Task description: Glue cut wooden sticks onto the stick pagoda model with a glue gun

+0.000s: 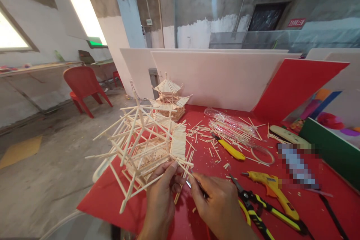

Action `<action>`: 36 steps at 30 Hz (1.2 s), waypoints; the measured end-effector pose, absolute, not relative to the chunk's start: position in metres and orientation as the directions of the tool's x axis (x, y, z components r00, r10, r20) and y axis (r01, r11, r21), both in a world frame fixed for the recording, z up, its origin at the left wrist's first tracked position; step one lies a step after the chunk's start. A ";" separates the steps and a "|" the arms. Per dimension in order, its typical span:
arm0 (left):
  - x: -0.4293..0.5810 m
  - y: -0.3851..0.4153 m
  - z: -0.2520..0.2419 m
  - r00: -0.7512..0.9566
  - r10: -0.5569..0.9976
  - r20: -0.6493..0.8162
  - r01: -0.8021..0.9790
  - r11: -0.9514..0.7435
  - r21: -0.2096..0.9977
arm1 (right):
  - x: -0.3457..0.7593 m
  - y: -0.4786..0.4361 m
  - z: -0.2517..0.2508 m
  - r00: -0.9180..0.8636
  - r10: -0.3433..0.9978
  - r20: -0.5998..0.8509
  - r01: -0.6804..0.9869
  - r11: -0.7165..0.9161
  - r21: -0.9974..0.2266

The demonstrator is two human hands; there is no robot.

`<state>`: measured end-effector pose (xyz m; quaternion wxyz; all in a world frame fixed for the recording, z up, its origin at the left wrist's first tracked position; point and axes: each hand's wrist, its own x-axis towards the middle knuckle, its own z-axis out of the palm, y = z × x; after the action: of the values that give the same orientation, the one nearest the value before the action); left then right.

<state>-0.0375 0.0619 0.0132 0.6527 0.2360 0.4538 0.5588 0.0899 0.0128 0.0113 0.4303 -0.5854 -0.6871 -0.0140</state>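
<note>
Spreading under the stick model (140, 146), a scrap-littered red table (104, 198); red chair (83, 82) beyond.

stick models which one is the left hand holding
The big unfinished frame at the near table edge: the left hand pinches one of its sticks. The small roofed pavilion stands untouched by the white board. The right hand holds a thin tool.

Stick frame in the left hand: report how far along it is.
Done: the stick frame has spokes, a base lattice and one filled roof panel. In hand: left hand pinches a spoke end; right hand holds a thin metal tool to it. Left: other roof sections look open; loose sticks lie unused.
</note>
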 end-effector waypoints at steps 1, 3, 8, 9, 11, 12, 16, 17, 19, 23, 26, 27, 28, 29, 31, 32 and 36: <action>-0.038 0.062 0.013 -0.035 0.945 -0.326 -0.514 0.263 0.817 | 0.090 0.013 0.011 0.054 0.778 0.625 0.822 0.321 -0.471; -0.038 0.062 0.012 -0.037 0.944 -0.327 -0.520 0.261 0.814 | 0.090 0.013 0.011 0.051 0.763 0.644 0.829 0.328 -0.454; -0.038 0.062 0.012 -0.028 0.946 -0.322 -0.524 0.261 0.811 | 0.091 0.013 0.012 0.049 0.765 0.642 0.828 0.329 -0.454; -0.038 0.062 0.012 -0.030 0.946 -0.323 -0.523 0.260 0.811 | 0.091 0.013 0.012 0.049 0.765 0.642 0.828 0.329 -0.455; -0.038 0.062 0.012 -0.040 0.943 -0.330 -0.524 0.262 0.811 | 0.091 0.013 0.011 0.049 0.767 0.640 0.827 0.328 -0.456; -0.038 0.062 0.012 -0.045 0.942 -0.334 -0.523 0.262 0.811 | 0.091 0.013 0.011 0.049 0.768 0.639 0.827 0.328 -0.458; -0.037 0.063 0.013 -0.042 0.941 -0.335 -0.515 0.267 0.815 | 0.091 0.013 0.011 0.055 0.767 0.640 0.822 0.329 -0.465; -0.037 0.063 0.014 -0.042 0.941 -0.336 -0.515 0.267 0.814 | 0.091 0.013 0.011 0.057 0.766 0.640 0.820 0.330 -0.467; -0.036 0.064 0.014 -0.048 0.939 -0.339 -0.519 0.267 0.812 | 0.092 0.012 0.010 0.057 0.768 0.638 0.815 0.333 -0.474; -0.035 0.064 0.015 -0.061 0.939 -0.337 -0.527 0.257 0.810 | 0.093 0.010 0.010 0.061 0.783 0.619 0.803 0.330 -0.496; -0.035 0.065 0.014 -0.066 0.936 -0.347 -0.526 0.263 0.809 | 0.095 0.007 0.010 0.068 0.793 0.605 0.800 0.319 -0.508; -0.035 0.065 0.014 -0.068 0.935 -0.349 -0.525 0.264 0.809 | 0.096 0.006 0.010 0.071 0.795 0.602 0.803 0.313 -0.508; -0.035 0.065 0.014 -0.068 0.934 -0.350 -0.526 0.264 0.809 | 0.097 0.005 0.011 0.072 0.796 0.600 0.805 0.309 -0.506; -0.035 0.065 0.014 -0.068 0.935 -0.349 -0.527 0.263 0.808 | 0.098 0.005 0.011 0.072 0.796 0.602 0.807 0.308 -0.503; -0.035 0.065 0.014 -0.070 0.935 -0.349 -0.530 0.261 0.807 | 0.100 0.004 0.012 0.067 0.793 0.606 0.808 0.313 -0.499; -0.035 0.065 0.014 -0.068 0.935 -0.348 -0.529 0.262 0.807 | 0.100 0.003 0.013 0.066 0.792 0.607 0.808 0.315 -0.498; -0.036 0.065 0.015 -0.066 0.935 -0.349 -0.528 0.264 0.807 | 0.097 0.005 0.019 0.089 0.788 0.610 0.816 0.293 -0.498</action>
<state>-0.0356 0.0647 0.0148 0.6468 0.2200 0.4622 0.5653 0.0972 0.0054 0.0191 0.4373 -0.5943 -0.6748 -0.0163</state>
